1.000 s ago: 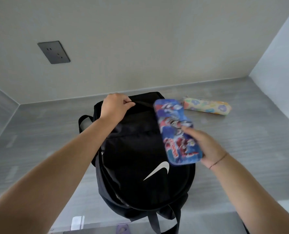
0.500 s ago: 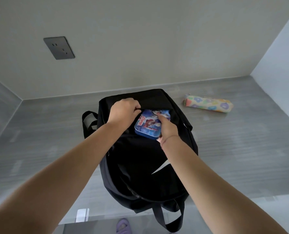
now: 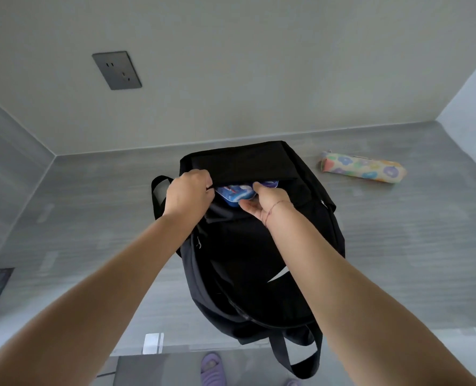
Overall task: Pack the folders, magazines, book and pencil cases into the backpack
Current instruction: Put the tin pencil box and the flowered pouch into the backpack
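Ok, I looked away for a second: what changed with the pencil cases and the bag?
The right hand carried the blue pencil case from above the backpack into its top opening; only one end shows, still held. The left hand kept gripping the opening's edge. The floral pencil case stayed on the table.

A dark socket plate (image 3: 117,70) is set in the pale back wall (image 3: 259,65). The grey wood-grain desktop (image 3: 398,232) is enclosed by side walls.

Grey desk (image 3: 398,246) with black backpack (image 3: 259,246) and floral pencil case (image 3: 363,169)
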